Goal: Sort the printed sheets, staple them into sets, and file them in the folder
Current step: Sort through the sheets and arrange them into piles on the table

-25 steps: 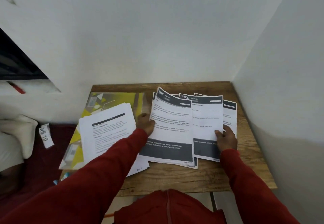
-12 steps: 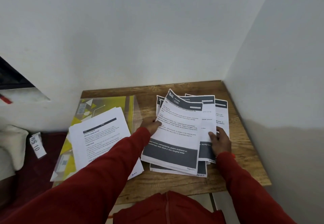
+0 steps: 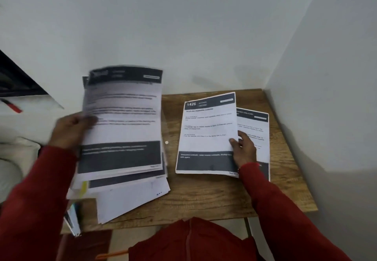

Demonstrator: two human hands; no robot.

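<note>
On the left side of the wooden table [image 3: 204, 195], the left hand [image 3: 70, 130] pinches a few printed sheets [image 3: 122, 122] at their left edge and holds them raised, tilted over the left pile [image 3: 132, 197]. The right hand [image 3: 243, 148] grips the right edge of the sheet marked 1426 [image 3: 206, 136], thumb on top, with another sheet [image 3: 254, 130] partly under it on the right. I think the main risk is mixing the sets: the raised sheets are held only at one edge, so one of them could slip out and fall on the wrong pile, or land crooked and hide a number. The left pile already lies fanned and reaches past the front edge of the table, so a push could send its lower pages to the floor. Much is hard to read: the raised sheets are blurred, their number is not legible, and I cannot count them. The folder is almost covered; only a yellow strip [image 3: 84, 188] shows. I see no stapler.
</note>
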